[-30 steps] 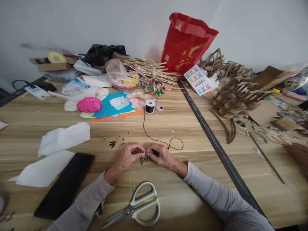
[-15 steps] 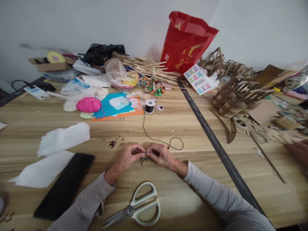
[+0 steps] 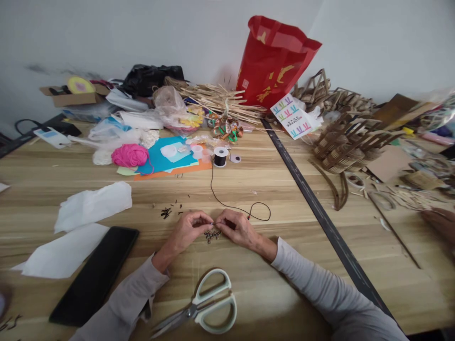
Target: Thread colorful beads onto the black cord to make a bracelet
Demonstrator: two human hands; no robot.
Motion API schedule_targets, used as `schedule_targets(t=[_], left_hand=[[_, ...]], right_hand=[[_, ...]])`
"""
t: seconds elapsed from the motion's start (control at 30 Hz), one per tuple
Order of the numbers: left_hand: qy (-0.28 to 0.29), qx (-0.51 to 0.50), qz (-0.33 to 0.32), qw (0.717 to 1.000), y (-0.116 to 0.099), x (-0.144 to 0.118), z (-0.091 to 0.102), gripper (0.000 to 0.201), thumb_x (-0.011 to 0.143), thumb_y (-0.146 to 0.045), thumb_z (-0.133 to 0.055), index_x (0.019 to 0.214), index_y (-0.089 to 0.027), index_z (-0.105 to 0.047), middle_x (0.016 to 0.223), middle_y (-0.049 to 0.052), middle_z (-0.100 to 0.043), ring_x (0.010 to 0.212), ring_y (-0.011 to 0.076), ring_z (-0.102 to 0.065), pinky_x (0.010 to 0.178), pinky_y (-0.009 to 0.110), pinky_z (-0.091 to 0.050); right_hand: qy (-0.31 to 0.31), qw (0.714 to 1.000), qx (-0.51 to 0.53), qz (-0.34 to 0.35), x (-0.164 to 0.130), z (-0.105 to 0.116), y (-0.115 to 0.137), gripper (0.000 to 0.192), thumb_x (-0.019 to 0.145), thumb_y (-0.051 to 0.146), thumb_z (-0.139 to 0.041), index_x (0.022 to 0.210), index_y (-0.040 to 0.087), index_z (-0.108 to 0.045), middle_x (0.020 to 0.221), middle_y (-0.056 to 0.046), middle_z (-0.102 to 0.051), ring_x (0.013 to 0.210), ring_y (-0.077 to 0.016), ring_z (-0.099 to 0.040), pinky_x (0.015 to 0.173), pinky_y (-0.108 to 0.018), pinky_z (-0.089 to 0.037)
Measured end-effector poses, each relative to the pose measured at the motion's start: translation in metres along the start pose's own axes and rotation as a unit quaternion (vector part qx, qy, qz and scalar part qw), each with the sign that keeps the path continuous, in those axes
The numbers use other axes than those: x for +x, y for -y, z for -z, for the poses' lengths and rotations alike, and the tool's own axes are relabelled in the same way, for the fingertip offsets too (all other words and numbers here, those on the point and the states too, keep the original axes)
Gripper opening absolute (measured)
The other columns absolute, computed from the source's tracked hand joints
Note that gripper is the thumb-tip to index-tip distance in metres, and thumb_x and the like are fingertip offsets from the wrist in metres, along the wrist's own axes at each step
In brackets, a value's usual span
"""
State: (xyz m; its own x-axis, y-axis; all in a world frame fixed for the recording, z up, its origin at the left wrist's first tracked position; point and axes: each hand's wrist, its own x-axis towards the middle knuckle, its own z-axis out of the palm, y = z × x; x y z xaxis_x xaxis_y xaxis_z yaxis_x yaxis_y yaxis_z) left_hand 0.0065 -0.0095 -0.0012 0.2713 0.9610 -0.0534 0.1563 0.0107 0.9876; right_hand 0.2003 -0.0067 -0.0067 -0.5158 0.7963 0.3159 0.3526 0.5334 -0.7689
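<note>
Left hand: My left hand [image 3: 188, 229] rests on the wooden table [image 3: 277, 189], fingers curled in, with thumb and forefinger pinched on something tiny at its tip; what it pinches is too small for me to make out.
Right hand: My right hand [image 3: 237, 228] mirrors it, fingers curled, its fingertips meeting the left hand's. It appears to grip the near end of the black cord [image 3: 234, 206], though the exact hold is hidden by the fingers.
Beads: A small cluster of dark beads [image 3: 212, 234] lies on the table just below the point where my fingertips meet, between the two hands.
Cord: The black cord runs from my right hand, loops on the table beyond it, then leads away to a spool [image 3: 220, 156] standing upright near coloured paper sheets [image 3: 167, 163].
Loose bits: More dark bits [image 3: 166, 212] are scattered just beyond my left hand.
Scissors: Pale-handled scissors [image 3: 204, 308] lie closed on the table near my forearms, close to the table's near edge.
Phone: A black phone [image 3: 95, 274] lies flat to my left, beside white tissue sheets [image 3: 90, 206].
Far side: A pink yarn ball [image 3: 130, 155] sits by the paper; a red bag [image 3: 273, 61] stands against the wall.
Other person: Another person's hand [image 3: 441, 225] shows at the right edge, well apart from mine.
</note>
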Motion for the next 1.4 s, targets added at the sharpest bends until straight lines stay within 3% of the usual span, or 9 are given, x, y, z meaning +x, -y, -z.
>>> schedule_targets(t=[1.1, 1.4], left_hand=[[-0.005, 0.002, 0.0, 1.0, 0.0007, 0.0006, 0.0009, 0.01, 0.064, -0.022, -0.071, 0.068, -0.014, -0.067, 0.066, 0.003, -0.069, 0.064, 0.0161, -0.062, 0.064, 0.027, -0.051], [0.0, 0.014, -0.002, 1.0, -0.0001, 0.0005, 0.0012, 0.009, 0.065, -0.022, -0.071, 0.068, -0.014, -0.066, 0.066, 0.003, -0.069, 0.065, 0.0163, -0.062, 0.064, 0.027, -0.051]], right_hand=[[-0.039, 0.999, 0.005, 0.013, -0.0029, -0.0021, -0.0026, 0.012, 0.087, 0.022, -0.053, 0.08, 0.014, -0.06, 0.071, -0.002, -0.057, 0.06, -0.0103, -0.049, 0.053, -0.02, -0.038], [-0.024, 1.0, 0.006, 0.009, -0.0026, -0.0012, -0.001, 0.013, 0.087, 0.022, -0.052, 0.08, 0.015, -0.059, 0.07, -0.002, -0.057, 0.058, -0.01, -0.049, 0.052, -0.02, -0.037]])
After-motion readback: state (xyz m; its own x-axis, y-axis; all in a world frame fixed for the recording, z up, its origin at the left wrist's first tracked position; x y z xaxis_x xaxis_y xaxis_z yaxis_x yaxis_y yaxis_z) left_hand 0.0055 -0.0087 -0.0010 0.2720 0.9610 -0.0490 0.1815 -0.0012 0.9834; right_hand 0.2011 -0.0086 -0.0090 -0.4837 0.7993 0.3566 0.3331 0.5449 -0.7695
